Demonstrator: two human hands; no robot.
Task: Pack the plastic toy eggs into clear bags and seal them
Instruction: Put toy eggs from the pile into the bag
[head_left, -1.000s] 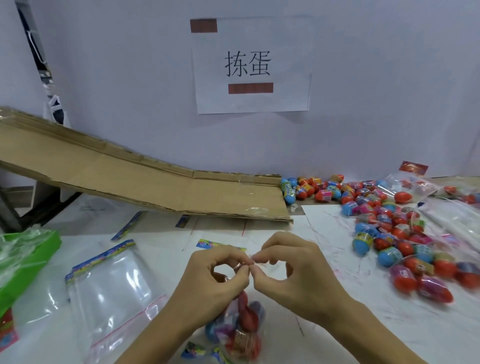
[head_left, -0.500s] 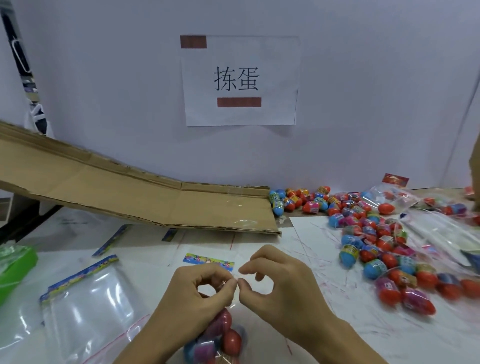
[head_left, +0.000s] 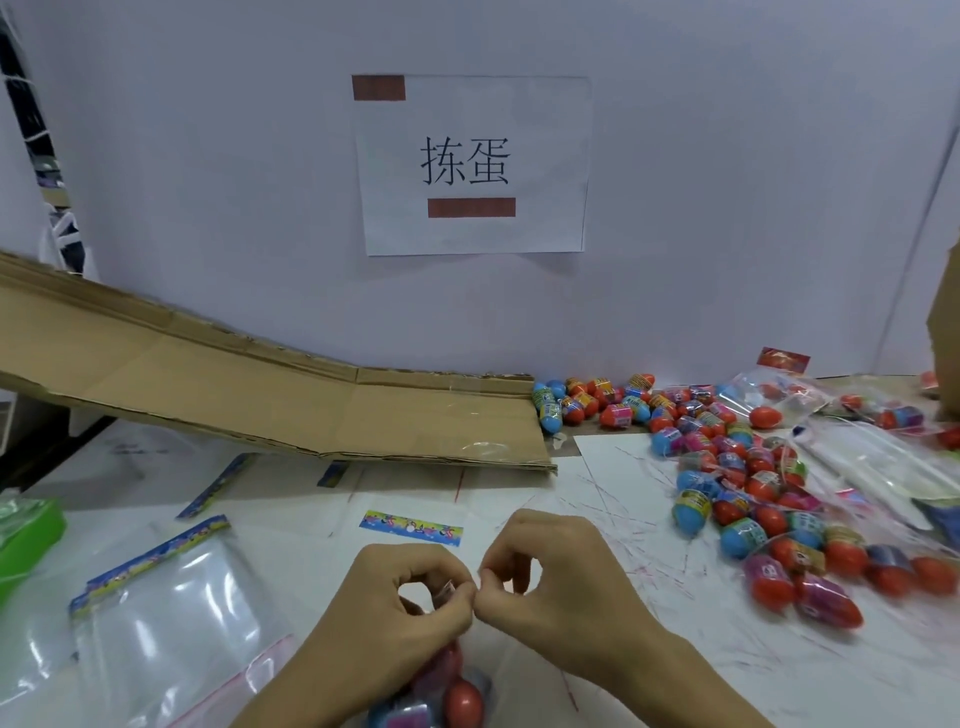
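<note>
Two hands meet at the lower centre of the frame, working the mouth of a small bag of eggs that hangs below them. The left hand has its fingers curled, thumb and forefinger pinching the gathered top of the clear plastic; the right hand is curled the same way, its fingertips pressed against the left's at that spot. Holding the neck from both sides likely keeps the film taut so the closure can be pressed or twisted shut; what the seal itself is cannot be made out. Red and blue eggs show through the bag at the bottom edge, so filling looks done and sealing is the step in hand.

At the right of the frame a loose pile of eggs spreads over the white desk, within easy reach of the right hand for the next bag. Empty clear bags with colourful header strips lie at the lower left, near the left hand. A sloping cardboard chute ends beside the pile, seemingly to feed eggs down to it. A paper sign hangs on the wall above.
</note>
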